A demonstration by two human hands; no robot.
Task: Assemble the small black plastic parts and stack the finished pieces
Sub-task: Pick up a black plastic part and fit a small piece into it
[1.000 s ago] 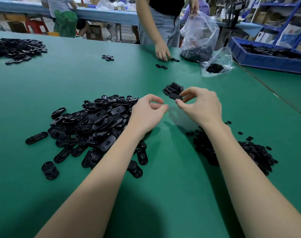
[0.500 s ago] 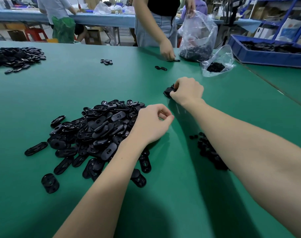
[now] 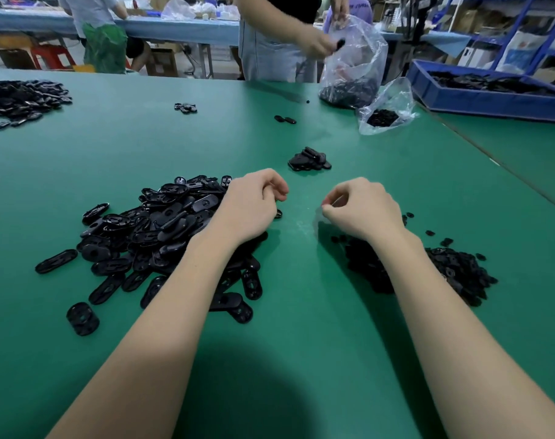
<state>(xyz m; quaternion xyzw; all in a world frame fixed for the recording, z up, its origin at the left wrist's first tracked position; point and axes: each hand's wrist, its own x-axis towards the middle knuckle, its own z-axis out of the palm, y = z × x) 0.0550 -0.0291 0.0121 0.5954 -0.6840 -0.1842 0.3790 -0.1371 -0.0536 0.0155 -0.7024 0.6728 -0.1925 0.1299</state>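
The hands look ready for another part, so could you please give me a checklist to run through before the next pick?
1. Left hand free: cannot tell; fingers curled over the edge of the oval pile, any part inside hidden.
2. Right hand free: ok; fingers loosely curled, nothing visible in them.
3. Oval parts within reach: ok; pile lies under the left hand.
4. Small parts within reach: ok; small pile lies by the right wrist.
5. Finished stack unobstructed: ok; it sits beyond both hands, apart from them.
6. Table between the hands bare: ok.
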